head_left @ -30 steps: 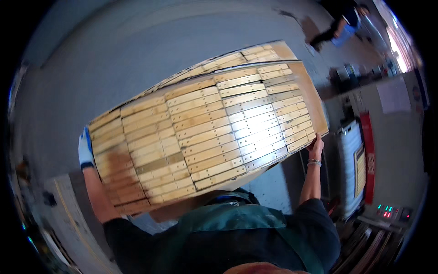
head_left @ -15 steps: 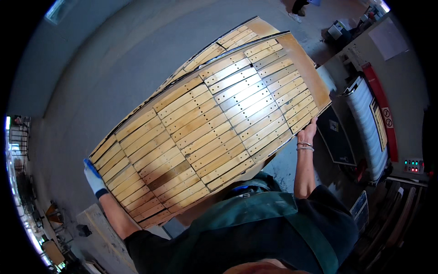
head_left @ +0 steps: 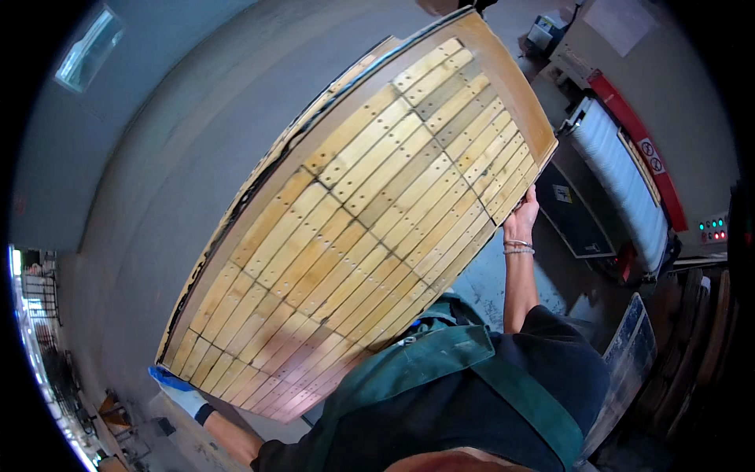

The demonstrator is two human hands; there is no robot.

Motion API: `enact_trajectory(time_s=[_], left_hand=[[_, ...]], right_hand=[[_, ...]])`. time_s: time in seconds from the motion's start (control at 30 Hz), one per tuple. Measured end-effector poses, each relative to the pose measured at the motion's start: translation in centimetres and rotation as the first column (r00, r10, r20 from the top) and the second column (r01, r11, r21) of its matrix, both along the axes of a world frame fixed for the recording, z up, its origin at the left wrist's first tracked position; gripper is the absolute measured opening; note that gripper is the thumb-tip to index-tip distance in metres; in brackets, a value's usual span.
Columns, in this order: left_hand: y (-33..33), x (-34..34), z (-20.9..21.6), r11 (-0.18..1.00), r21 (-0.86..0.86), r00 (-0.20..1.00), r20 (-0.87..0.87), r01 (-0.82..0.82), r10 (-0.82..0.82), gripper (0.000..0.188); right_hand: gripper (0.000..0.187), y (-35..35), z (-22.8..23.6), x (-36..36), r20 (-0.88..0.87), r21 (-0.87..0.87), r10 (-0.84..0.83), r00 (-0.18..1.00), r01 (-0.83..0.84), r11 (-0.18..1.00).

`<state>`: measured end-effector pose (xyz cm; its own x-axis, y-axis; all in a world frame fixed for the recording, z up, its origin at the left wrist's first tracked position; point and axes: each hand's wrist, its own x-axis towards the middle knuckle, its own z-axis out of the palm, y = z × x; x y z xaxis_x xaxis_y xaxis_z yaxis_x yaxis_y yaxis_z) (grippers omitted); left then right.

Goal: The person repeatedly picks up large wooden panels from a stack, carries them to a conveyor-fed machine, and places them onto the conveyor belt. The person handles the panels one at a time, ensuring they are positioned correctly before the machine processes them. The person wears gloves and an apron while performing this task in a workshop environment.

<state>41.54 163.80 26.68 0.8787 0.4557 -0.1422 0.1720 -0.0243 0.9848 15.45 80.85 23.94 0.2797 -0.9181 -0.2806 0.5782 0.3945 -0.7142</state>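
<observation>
A large board [head_left: 358,228] covered with rows of light wooden slats, each with small drilled holes, fills the middle of the view and slants from lower left to upper right. Behind its far long edge shows a second slatted board [head_left: 334,88], mostly hidden. My left hand [head_left: 179,391], in a white and blue glove, is closed on the board's lower left corner. My right hand [head_left: 522,214], bare with bracelets at the wrist, grips the right-hand edge close to the upper right corner; its fingers are partly hidden beneath.
To the right stands a machine with white rollers [head_left: 617,189], a red strip [head_left: 641,145] and a panel of lit buttons [head_left: 713,227]. A dark panel [head_left: 578,216] is beside it. Long dark pieces [head_left: 684,346] are stacked at lower right, near a leaning scuffed panel [head_left: 625,362].
The boards have swung to a steeper slant, far end up and left end down. My left hand has moved down with its corner, and less of the second board shows.
</observation>
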Motion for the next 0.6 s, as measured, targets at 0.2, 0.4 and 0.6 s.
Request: enact_trajectory(time_s=[0.2,0.4,0.6], left_hand=[[-0.5,1.0,-2.4,0.988,0.141,0.993,-0.106,0.063,-0.048,0.071],[-2.0,1.1,0.2,0.979,-0.019,0.973,-0.11,0.203,-0.204,0.066],[-3.7,-0.9,2.3,0.969,-0.001,0.969,0.025,0.248,-0.247,0.059]], right_hand=[[0.045,0.6,2.9,-0.2,0.094,0.003,0.013,0.995,-0.013,1.0],[0.047,1.4,4.5,-0.3,0.061,0.031,-0.034,0.998,0.032,0.999],[0.049,1.0,4.2,0.4,0.139,-0.021,0.018,0.99,-0.016,1.0]])
